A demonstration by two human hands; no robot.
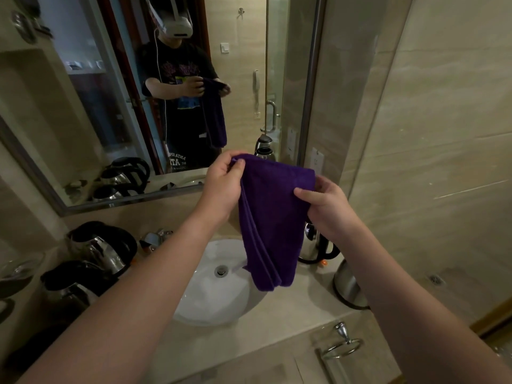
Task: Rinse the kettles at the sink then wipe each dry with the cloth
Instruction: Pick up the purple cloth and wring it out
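A purple cloth (270, 217) hangs folded above the white sink (219, 297). My left hand (224, 181) pinches its top left corner and my right hand (325, 205) pinches its top right edge. Two steel kettles with black handles stand left of the sink, one at the back (104, 249) and one nearer (69, 289). A third kettle (318, 246) stands right of the sink, partly hidden by the cloth and my right wrist. A steel upturned kettle body or lid (347, 286) lies in front of it.
The chrome tap (155, 239) sits behind the sink. A large mirror (116, 106) covers the back wall. A towel ring (342, 345) hangs on the counter front. A glass dish (19, 268) stands at far left. Tiled wall rises at right.
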